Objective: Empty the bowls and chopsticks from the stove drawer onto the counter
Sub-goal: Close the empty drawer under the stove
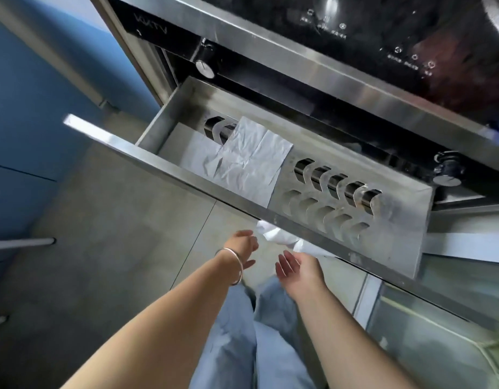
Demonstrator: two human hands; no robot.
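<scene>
Bare forearms are seen with left hand point(242, 245) and right hand point(296, 265) loosely open, fingers gripping nothing, below the pulled-out stainless-steel stove drawer point(169, 113), where only crumpled foil point(242, 158) shows, no bowls or chopsticks, so closing is judged next.

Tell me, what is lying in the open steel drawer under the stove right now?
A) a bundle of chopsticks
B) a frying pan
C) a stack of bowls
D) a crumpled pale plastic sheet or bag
D: only a crumpled pale plastic sheet lies over the slotted metal rack in the drawer; no bowls or chopsticks show there.
</scene>
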